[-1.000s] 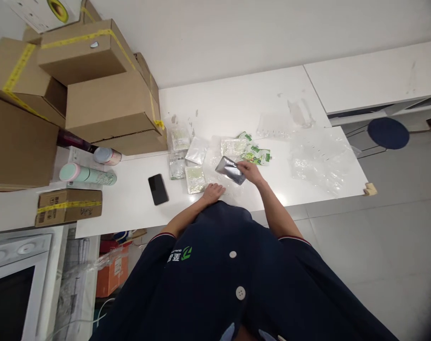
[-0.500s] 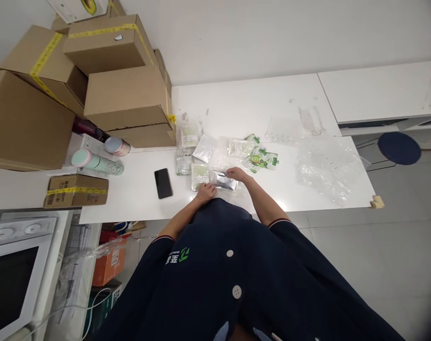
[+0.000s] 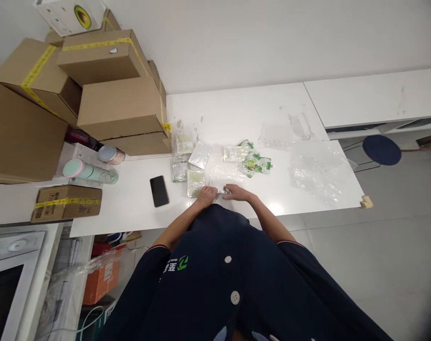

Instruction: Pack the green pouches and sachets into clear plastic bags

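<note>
My left hand (image 3: 207,195) and my right hand (image 3: 235,192) meet at the table's front edge, close to my body. Between them is a silver foil pouch (image 3: 221,191), seen as a narrow shiny strip. The left fingers are closed on its left end, and the right fingers curl round its right end. Just beyond lies a sheet of bubble wrap (image 3: 226,171). A clear packet with green contents (image 3: 196,183) touches the area beside my left hand. Farther back are a pale flat pouch (image 3: 200,155), another wrapped packet (image 3: 235,154) and green printed pouches (image 3: 257,163).
Cardboard boxes (image 3: 119,104) are stacked at the back left. A black phone (image 3: 159,191), a mint bottle (image 3: 90,171) and a can (image 3: 111,155) stand or lie left. Crumpled clear plastic (image 3: 316,170) covers the right part of the white table. A blue stool (image 3: 381,150) is beyond.
The foil pouch, lying flat with its face showing before, now shows only a thin strip. My right hand has moved down towards my body, and my left hand has closed on the pouch.
</note>
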Tool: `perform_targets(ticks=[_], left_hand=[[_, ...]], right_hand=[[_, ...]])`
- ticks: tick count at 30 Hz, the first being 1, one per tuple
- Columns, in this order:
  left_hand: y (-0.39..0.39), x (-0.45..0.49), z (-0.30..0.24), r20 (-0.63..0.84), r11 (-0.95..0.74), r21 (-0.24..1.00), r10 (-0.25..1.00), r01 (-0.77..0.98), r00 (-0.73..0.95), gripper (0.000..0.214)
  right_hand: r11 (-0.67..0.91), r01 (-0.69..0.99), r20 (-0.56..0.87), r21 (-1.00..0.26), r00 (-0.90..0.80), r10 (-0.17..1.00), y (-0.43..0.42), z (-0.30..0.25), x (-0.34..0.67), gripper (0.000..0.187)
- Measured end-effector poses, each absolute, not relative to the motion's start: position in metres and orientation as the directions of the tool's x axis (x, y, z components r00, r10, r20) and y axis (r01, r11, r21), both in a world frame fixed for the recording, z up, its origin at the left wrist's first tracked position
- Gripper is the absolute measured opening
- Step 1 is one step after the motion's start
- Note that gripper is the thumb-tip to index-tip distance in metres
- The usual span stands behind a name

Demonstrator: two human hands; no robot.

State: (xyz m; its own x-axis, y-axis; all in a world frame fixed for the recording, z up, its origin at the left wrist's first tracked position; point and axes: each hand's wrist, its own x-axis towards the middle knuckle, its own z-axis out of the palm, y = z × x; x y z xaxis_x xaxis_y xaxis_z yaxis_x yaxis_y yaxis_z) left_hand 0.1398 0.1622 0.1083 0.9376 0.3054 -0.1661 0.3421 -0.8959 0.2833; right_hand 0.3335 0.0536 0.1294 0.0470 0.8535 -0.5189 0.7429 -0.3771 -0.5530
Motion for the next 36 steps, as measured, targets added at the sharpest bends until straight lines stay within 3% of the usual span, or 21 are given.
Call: perform_targets(ticks=[2, 7, 11, 14, 17, 19, 23, 27, 30, 36], left_hand=[[0.162, 0.143, 0.118, -0.186, -0.887, 0.286, 0.320, 0.363, 0.929, 0.025], [0.188, 0.170, 0.139, -0.247, -0.857, 0.299, 0.356, 0.420, 0.902, 0.024], [0.213, 0.202, 0.149, -0.228, -0.823, 0.273, 0.448, 0.499, 0.864, 0.029], [0.211, 0.208, 0.149, -0.106, -0.814, 0.231, 0.524, 0.533, 0.845, 0.032], [0.194, 0.197, 0.139, -0.072, -0.875, 0.210, 0.431, 0.437, 0.899, 0.037], [0.183, 0.186, 0.126, -0.156, -0.899, 0.193, 0.366, 0.392, 0.917, 0.045], [0.175, 0.181, 0.103, -0.279, -0.891, 0.135, 0.385, 0.433, 0.880, 0.064], [0.178, 0.194, 0.097, -0.246, -0.876, 0.133, 0.423, 0.463, 0.872, 0.052], [0.178, 0.203, 0.105, -0.271, -0.872, 0.143, 0.421, 0.469, 0.866, 0.048], [0.175, 0.192, 0.139, -0.415, -0.880, 0.185, 0.334, 0.438, 0.846, 0.038]], right_hand=[[-0.320, 0.746, -0.536, -0.584, -0.057, 0.843, 0.038, 0.139, 0.337, 0.075], [-0.400, 0.771, -0.567, -0.496, 0.062, 0.821, 0.046, 0.153, 0.355, 0.035], [-0.423, 0.796, -0.577, -0.434, 0.115, 0.809, 0.089, 0.151, 0.382, 0.029], [-0.446, 0.813, -0.592, -0.373, 0.161, 0.789, 0.120, 0.144, 0.396, 0.024], [-0.470, 0.829, -0.602, -0.304, 0.215, 0.769, 0.138, 0.138, 0.397, 0.019], [-0.494, 0.836, -0.575, -0.241, 0.287, 0.766, 0.140, 0.137, 0.389, 0.022], [-0.519, 0.840, -0.411, -0.159, 0.422, 0.808, 0.122, 0.135, 0.364, 0.040], [-0.377, 0.901, -0.281, -0.214, 0.313, 0.907, 0.082, 0.122, 0.341, 0.050], [-0.353, 0.912, -0.306, -0.209, 0.282, 0.909, 0.055, 0.111, 0.331, 0.065], [-0.411, 0.879, -0.406, -0.242, 0.293, 0.866, 0.039, 0.128, 0.327, 0.057]])
